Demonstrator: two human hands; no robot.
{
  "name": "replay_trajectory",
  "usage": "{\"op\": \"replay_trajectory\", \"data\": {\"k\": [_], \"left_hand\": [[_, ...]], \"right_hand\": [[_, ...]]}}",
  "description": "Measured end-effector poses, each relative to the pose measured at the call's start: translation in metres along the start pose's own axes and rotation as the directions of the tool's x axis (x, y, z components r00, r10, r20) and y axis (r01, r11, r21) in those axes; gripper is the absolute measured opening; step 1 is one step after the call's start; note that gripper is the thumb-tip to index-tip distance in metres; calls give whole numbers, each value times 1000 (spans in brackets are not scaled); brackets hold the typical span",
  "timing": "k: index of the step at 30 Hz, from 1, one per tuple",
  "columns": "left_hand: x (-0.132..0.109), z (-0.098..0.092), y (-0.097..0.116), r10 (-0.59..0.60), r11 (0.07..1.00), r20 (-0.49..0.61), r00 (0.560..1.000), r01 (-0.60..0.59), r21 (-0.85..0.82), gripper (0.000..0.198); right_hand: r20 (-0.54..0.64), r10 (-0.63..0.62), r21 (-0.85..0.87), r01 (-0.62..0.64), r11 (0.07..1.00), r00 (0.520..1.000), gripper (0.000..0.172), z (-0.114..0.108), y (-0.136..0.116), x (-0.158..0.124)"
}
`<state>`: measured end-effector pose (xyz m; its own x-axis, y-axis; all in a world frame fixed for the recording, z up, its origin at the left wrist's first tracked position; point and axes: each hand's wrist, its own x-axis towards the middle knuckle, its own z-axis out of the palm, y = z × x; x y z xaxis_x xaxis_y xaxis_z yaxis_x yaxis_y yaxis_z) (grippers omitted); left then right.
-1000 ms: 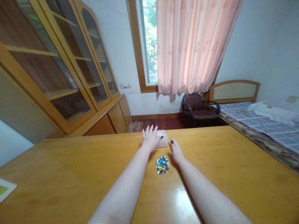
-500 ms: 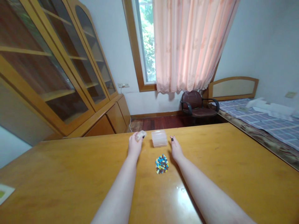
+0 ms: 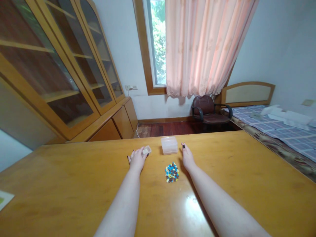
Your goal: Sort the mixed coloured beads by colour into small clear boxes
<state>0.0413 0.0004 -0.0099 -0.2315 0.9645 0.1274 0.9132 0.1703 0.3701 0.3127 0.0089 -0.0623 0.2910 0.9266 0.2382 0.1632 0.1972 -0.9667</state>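
My left hand (image 3: 137, 161) is low over the table, left of the middle. It holds a small translucent plastic box (image 3: 146, 150) at the thumb side, while the other fingers spread to the left. My right hand (image 3: 188, 158) rests on its side on the table with nothing visible in it; its thumb and fingertip point forward, and the remaining fingers are mostly hidden. Just left of it stands a larger translucent plastic container (image 3: 169, 145), apart from the hand. Nearer to me, between both forearms, lies a pile of small blue, yellow, brown and white pieces (image 3: 172, 172).
The wooden table (image 3: 74, 191) has a glossy surface. A white card with a green patch (image 3: 5, 199) lies at its left edge. Beyond the table are a brown armchair (image 3: 209, 112), a glass-door cabinet (image 3: 98, 112) and a bed with a checked cover (image 3: 278, 128).
My left hand has moved left and slightly down with the small box, turning it, and its fingers have spread. The right hand has stayed in place. The view has shifted slightly.
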Motion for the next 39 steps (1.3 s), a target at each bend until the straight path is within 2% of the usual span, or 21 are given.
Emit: {"op": "replay_trajectory", "data": {"k": [3, 5, 8, 12, 16, 20, 24, 28, 31, 33, 35, 37, 39], "left_hand": [[-3, -1, 7, 13, 1000, -115, 993, -12, 6, 52], [-8, 2, 20, 113, 990, -193, 975, -127, -61, 57], [-21, 11, 48, 325, 904, -126, 937, -347, -251, 60], [-35, 28, 76, 368, 850, 2, 930, -335, -406, 65], [-41, 35, 84, 376, 848, 46, 925, -324, -419, 65], [-45, 33, 86, 419, 847, 22, 908, -382, -369, 68], [-53, 29, 91, 529, 814, 13, 848, -504, -289, 74], [-61, 24, 99, 625, 771, 79, 776, -599, -216, 77], [-62, 23, 101, 678, 733, 105, 727, -657, -177, 74], [-60, 24, 99, 669, 742, 88, 738, -657, -137, 73], [-54, 26, 94, 608, 793, 64, 791, -602, -90, 70], [-48, 28, 88, 532, 847, 67, 844, -529, -56, 66], [-42, 30, 83, 482, 876, 99, 870, -481, -39, 63]], "right_hand": [[19, -31, -19, 31, 999, 999, 65, 1, -4, -1], [59, -62, -15, 63, 998, 996, 69, 2, -7, -2], [152, -81, 22, 79, 997, 985, 77, 4, -13, -3], [246, -80, 70, 65, 995, 966, 81, 6, -18, -5], [266, -134, 95, 112, 989, 955, 73, 7, -20, -6], [209, -154, 101, 135, 986, 966, 68, 6, -22, -5], [70, -162, 182, 148, 972, 984, 62, 4, -25, -3], [-108, 0, 261, 28, 965, 994, 54, 1, -28, 0], [-163, 131, 383, -60, 922, 978, 53, -4, -26, 7], [-213, 181, 440, -71, 895, 960, 54, -12, -22, 15], [-281, 218, 423, -83, 902, 935, 55, -22, -16, 23], [-336, 198, 292, -97, 951, 921, 55, -33, -9, 30], [-375, 134, 98, -104, 990, 917, 52, -42, -4, 35]]}}
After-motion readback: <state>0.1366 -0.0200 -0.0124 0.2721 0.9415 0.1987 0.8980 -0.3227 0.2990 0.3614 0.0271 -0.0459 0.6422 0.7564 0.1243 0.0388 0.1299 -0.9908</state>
